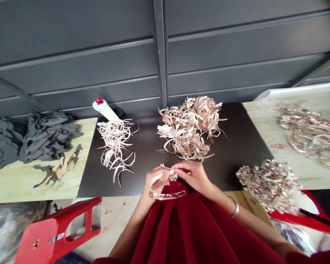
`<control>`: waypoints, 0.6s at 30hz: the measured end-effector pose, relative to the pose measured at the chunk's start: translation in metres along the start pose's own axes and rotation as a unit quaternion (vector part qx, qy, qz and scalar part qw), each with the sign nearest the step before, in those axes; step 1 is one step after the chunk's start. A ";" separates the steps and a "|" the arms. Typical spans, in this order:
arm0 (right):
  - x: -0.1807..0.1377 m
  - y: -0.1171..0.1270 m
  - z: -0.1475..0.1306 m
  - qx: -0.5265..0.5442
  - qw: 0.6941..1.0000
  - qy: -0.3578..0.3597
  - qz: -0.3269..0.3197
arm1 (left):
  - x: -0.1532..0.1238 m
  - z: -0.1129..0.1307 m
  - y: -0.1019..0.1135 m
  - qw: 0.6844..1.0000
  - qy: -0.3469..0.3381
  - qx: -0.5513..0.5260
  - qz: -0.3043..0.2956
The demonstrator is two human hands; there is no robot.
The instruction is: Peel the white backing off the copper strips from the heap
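Close together at the front edge of the dark tabletop, both hands work on one shiny rose-gold and white strip [167, 196]. My left hand [154, 180] pinches it, and the strip's long end curls down below the fingers. With thumb and finger, my right hand [193, 175] grips small pale bits at the strip's other end. Beyond the hands lies a tangled heap of rose-gold strips [192, 128]. To the left is a looser pile of thin white strips [113, 141]. What exactly sits between the fingertips is too small to make out.
A white cup with a red-topped lid [105, 109] stands behind the white strips. Grey cut-out pieces [47, 137] lie far left. Small shiny scraps [269, 183] are piled right, with more strips [313, 132] beyond. Red stools [57, 231] stand below; grey panels [112, 62] rise behind.
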State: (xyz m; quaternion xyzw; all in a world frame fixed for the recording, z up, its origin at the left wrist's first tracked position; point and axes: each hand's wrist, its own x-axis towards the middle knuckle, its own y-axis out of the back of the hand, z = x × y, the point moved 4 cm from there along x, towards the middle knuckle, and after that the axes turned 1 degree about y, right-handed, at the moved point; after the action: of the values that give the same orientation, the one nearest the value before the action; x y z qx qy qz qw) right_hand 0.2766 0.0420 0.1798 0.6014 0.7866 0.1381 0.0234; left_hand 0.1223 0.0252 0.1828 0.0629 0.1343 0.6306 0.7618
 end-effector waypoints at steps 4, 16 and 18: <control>-0.002 0.003 -0.016 -0.092 0.993 0.067 -0.022 | -0.002 0.012 0.001 0.996 -0.055 0.067 0.006; 0.000 -0.007 -0.019 -0.223 0.962 0.140 -0.069 | -0.008 0.012 -0.006 0.990 -0.087 0.112 0.002; 0.003 -0.009 -0.021 -0.238 0.959 0.144 -0.056 | -0.008 0.011 -0.005 0.990 -0.081 0.112 0.003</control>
State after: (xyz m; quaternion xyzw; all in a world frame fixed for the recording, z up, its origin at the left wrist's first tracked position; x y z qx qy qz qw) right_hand 0.2635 0.0385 0.1979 0.5073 0.7584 0.4048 0.0598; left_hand 0.1285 0.0169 0.1926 0.1987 0.1417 0.6069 0.7564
